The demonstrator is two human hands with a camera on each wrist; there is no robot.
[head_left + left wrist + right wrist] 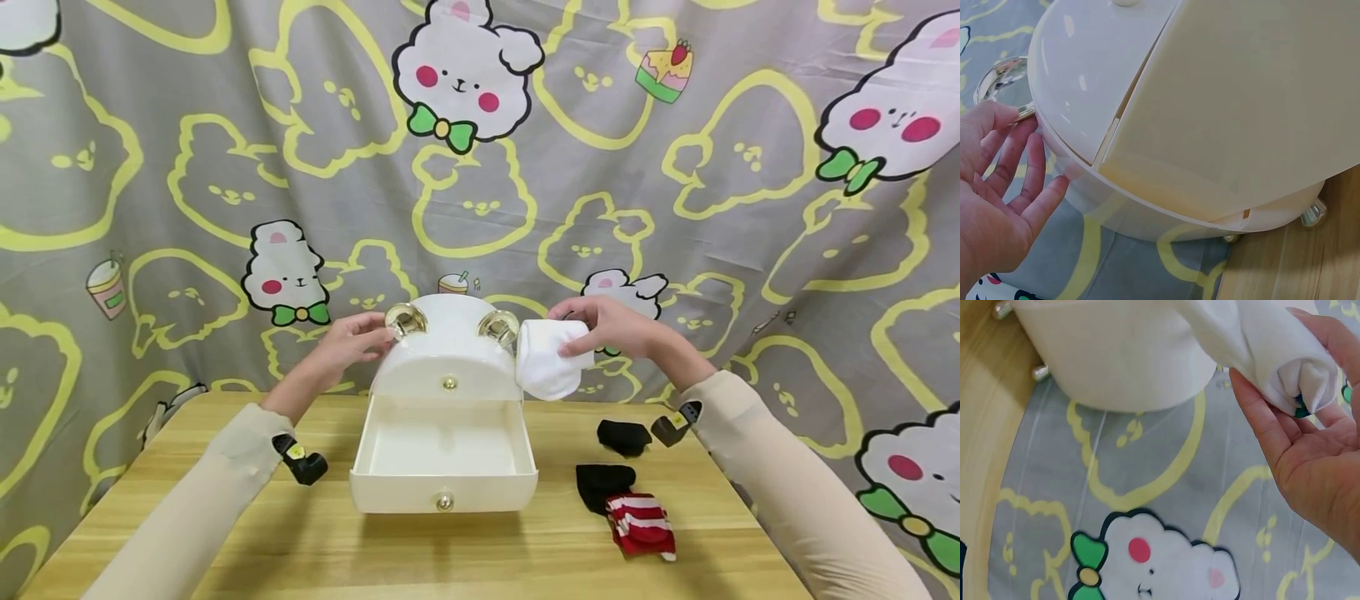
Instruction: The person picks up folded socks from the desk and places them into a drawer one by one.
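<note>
Right, my right hand (pixel 613 327) has the white cloth (pixel 551 358) pinched between thumb and fingers, just right of the frame's centre, beside the box (pixel 420 377); my left thumb and fingertips nip the gold ear (pixel 406 320) at centre-left. Careful: slacken that right grip and the loose roll could unfurl or drop; tug the ear and the box could skid or tip, with its drawer (pixel 405 493) jutting out below centre. It's all glossy, rounded, cream-white shell against soft, matte fabric, a dark green patch tucked in the fold. Lower right, two crumpled black bundles (pixel 625 437) and a red-and-white striped cloth (pixel 642 525) lie on wood grain.
</note>
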